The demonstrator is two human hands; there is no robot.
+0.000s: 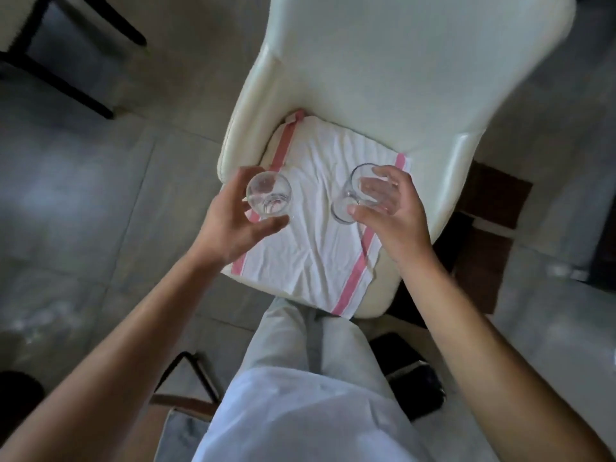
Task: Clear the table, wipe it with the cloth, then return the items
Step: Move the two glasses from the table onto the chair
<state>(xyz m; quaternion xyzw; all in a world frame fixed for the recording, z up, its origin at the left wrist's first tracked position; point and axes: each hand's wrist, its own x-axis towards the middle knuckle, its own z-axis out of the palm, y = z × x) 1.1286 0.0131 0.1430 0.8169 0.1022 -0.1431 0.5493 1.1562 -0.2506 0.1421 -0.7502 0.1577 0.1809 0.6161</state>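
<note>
Here, left hand (pixel 230 225) holding glass (pixel 268 194), no labels

- Left glass (pixel 268 194): clear, upright, held over the cloth's left edge.
- Right glass (pixel 358 195): clear, tilted, also held.
- Cloth (pixel 316 235): white, pink-striped, spread wrinkled on the seat.

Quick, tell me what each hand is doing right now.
Left hand: grip closed round a clear drinking glass.
Right hand: grip closed round a second clear drinking glass.
</note>
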